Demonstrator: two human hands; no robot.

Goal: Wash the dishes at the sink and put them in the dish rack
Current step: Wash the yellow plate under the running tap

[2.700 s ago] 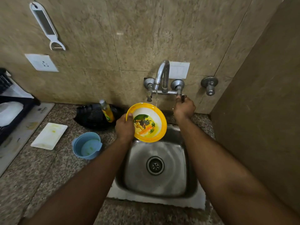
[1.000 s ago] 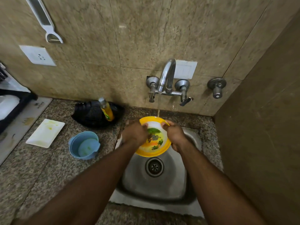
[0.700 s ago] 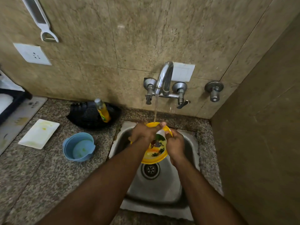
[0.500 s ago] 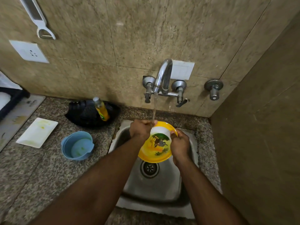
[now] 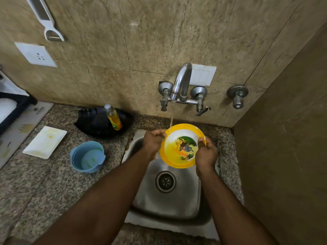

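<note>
Yellow bowl (image 5: 180,149) is gripped by both hands (image 5: 153,140) at 9 and 3; best tilted so the stream (image 5: 171,121) sweeps the whole inside.

I see two bare forearms entering from bottom edge, no sleeves in view up to frame border. Left hand (image 5: 153,141) and right hand (image 5: 206,153) both bare: no gloves, no rings I can make out, no watch or band at either wrist. Fingernails too small to judge. Rest of body out of my view
</note>
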